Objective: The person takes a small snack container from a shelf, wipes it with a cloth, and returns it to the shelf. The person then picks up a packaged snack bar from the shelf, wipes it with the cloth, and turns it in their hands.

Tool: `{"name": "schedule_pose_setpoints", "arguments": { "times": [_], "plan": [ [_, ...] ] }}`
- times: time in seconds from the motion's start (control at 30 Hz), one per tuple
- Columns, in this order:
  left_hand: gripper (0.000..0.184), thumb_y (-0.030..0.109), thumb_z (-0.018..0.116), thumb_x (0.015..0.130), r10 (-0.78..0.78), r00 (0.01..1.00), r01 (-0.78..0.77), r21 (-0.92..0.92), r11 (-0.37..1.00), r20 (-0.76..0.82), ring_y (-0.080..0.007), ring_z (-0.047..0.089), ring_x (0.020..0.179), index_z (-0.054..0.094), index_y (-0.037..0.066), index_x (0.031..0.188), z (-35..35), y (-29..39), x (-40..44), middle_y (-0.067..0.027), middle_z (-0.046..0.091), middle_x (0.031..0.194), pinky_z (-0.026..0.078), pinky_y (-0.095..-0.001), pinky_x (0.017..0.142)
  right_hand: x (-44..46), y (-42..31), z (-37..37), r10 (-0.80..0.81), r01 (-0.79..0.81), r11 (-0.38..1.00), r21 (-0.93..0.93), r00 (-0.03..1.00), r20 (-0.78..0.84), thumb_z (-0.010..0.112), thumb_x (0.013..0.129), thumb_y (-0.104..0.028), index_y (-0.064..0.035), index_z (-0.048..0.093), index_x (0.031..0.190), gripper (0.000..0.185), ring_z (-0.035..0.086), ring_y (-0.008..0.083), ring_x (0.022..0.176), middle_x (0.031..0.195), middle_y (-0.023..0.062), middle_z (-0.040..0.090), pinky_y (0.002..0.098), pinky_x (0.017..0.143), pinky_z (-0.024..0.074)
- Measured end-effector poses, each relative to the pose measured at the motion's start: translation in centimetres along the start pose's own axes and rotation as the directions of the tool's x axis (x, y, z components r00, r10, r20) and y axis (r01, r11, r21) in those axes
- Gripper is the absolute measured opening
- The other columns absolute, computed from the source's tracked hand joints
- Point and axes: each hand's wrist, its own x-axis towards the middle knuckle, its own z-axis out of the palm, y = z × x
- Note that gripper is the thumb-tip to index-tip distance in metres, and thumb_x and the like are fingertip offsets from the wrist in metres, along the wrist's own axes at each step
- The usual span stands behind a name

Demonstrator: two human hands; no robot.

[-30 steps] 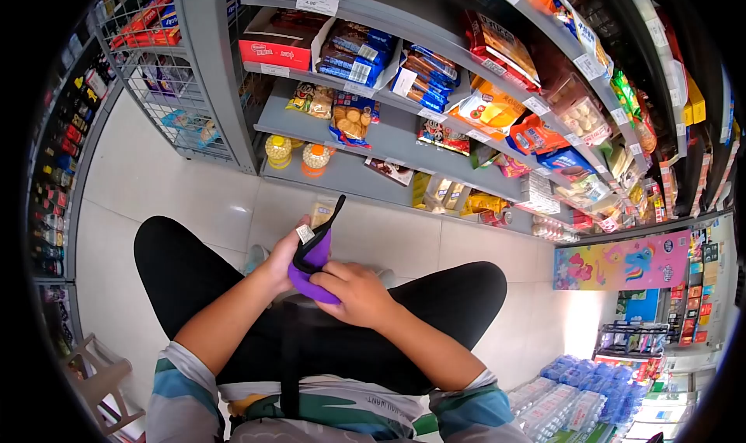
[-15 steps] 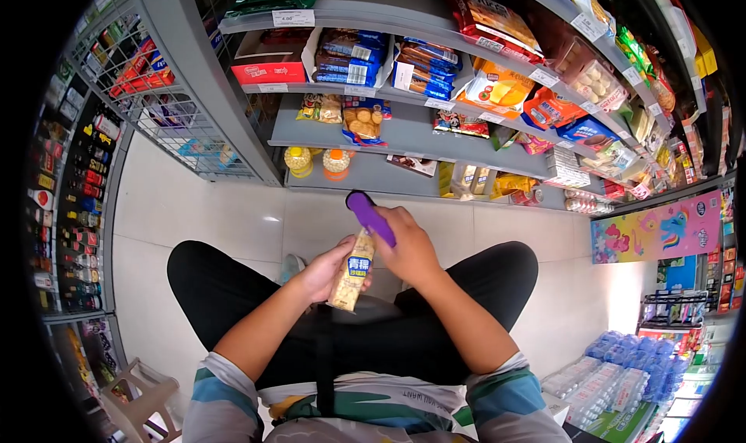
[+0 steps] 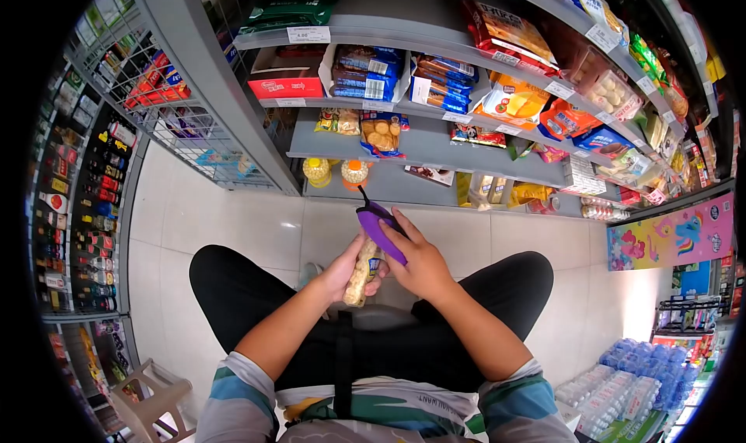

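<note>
Several tiers of grey shelving (image 3: 423, 141) are stocked with packaged snacks beyond the tiled floor (image 3: 241, 218). Wrapped bottles (image 3: 614, 400) are stacked at the lower right of the view, and a beige stool (image 3: 148, 402) is seen at the lower left. Between the knees, a purple cloth item (image 3: 384, 233) is held by the right hand (image 3: 420, 263), its fingers partly spread over it. Just below, the smaller clear packet (image 3: 358, 286) is gripped upright-tilted by the left hand (image 3: 340, 273), closed around it.

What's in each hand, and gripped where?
Left hand: the clear-and-blue snack packet, around its middle. Right hand: the purple cloth item, by its lower half.
</note>
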Motion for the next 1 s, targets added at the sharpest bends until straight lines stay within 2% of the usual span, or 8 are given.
{"name": "schedule_pose_setpoints", "arguments": {
  "times": [0.3,0.4,0.53,0.6,0.77,0.83,0.97,1.0],
  "plan": [
    [0.044,0.052,0.037,0.108,0.065,0.972,-0.046,0.088,0.995,-0.226,-0.0248,0.062,0.062,0.056,0.012,0.109,-0.9,0.0,1.1,-0.0075,0.061,0.084,0.054,-0.0382,0.057,0.3,0.3,0.4,-0.017,0.023,0.998,-0.059,0.994,0.108,0.069,0.089,-0.012,-0.0150,0.062,0.141,0.053,0.064,0.0337,0.123,0.158,0.0080,0.047,0.0398,0.093,0.0578],
    [0.044,0.048,0.039,0.108,0.072,0.980,-0.050,0.120,0.992,-0.184,-0.0259,0.067,0.071,0.060,0.010,0.117,-2.6,-0.2,1.8,-0.0104,0.068,0.098,0.056,-0.0415,0.064,0.4,0.4,0.8,-0.071,0.071,0.997,0.010,0.989,0.132,0.069,0.089,-0.012,-0.0144,0.061,0.141,0.053,0.064,0.0335,0.123,0.157,0.0080,0.049,0.0393,0.094,0.0573],
    [0.040,0.044,0.042,0.108,0.162,0.932,-0.137,0.097,0.986,-0.325,-0.0224,0.069,0.092,0.061,0.012,0.122,-3.6,0.2,2.4,-0.0081,0.070,0.107,0.058,-0.0414,0.077,0.5,0.5,1.1,-0.090,0.074,0.993,0.091,0.977,0.193,0.069,0.089,-0.012,-0.0146,0.061,0.142,0.054,0.063,0.0336,0.124,0.156,0.0077,0.050,0.0393,0.094,0.0570],
    [0.036,0.040,0.045,0.107,0.221,0.906,-0.211,0.066,0.975,-0.362,-0.0231,0.068,0.104,0.062,0.010,0.119,-4.8,0.6,2.7,-0.0085,0.069,0.110,0.058,-0.0411,0.088,0.4,0.6,1.5,-0.158,0.127,0.982,0.139,0.959,0.236,0.067,0.090,-0.016,-0.0170,0.059,0.143,0.054,0.064,0.0322,0.121,0.159,0.0027,0.047,0.0427,0.093,0.0570],
    [0.037,0.040,0.048,0.107,0.263,0.914,-0.291,-0.046,0.956,-0.309,-0.0277,0.069,0.100,0.064,0.007,0.109,-7.3,2.1,2.1,-0.0119,0.069,0.107,0.059,-0.0436,0.088,0.2,0.5,1.7,-0.222,0.176,0.969,0.171,0.926,0.306,0.068,0.088,-0.015,-0.0178,0.059,0.142,0.055,0.065,0.0323,0.120,0.158,0.0028,0.048,0.0438,0.092,0.0573],
    [0.039,0.043,0.052,0.106,0.247,0.865,-0.330,-0.125,0.936,-0.437,-0.0287,0.070,0.096,0.061,0.006,0.110,-4.1,3.5,1.0,-0.0124,0.068,0.105,0.059,-0.0445,0.088,0.1,0.4,1.5,-0.246,0.196,0.963,0.185,0.919,0.307,0.068,0.088,-0.015,-0.0178,0.059,0.142,0.055,0.065,0.0325,0.119,0.157,0.0028,0.049,0.0442,0.091,0.0574],
    [0.037,0.043,0.057,0.105,0.339,0.854,-0.391,-0.059,0.918,-0.394,-0.0275,0.070,0.094,0.058,0.007,0.113,-3.4,5.0,1.5,-0.0120,0.068,0.103,0.060,-0.0434,0.086,0.3,0.3,0.5,-0.201,0.167,0.976,0.141,0.940,0.276,0.072,0.085,-0.013,-0.0176,0.063,0.138,0.054,0.069,0.0331,0.113,0.152,0.0037,0.054,0.0416,0.088,0.0587],
    [0.036,0.042,0.060,0.104,0.398,0.804,-0.441,0.005,0.897,-0.441,-0.0238,0.069,0.089,0.051,0.009,0.114,-3.4,5.2,1.8,-0.0101,0.066,0.100,0.060,-0.0405,0.079,0.3,0.3,0.3,-0.188,0.167,0.981,0.098,0.944,0.271,0.072,0.085,-0.014,-0.0179,0.062,0.140,0.056,0.069,0.0329,0.110,0.153,0.0034,0.054,0.0415,0.087,0.0590]
  ]
}}
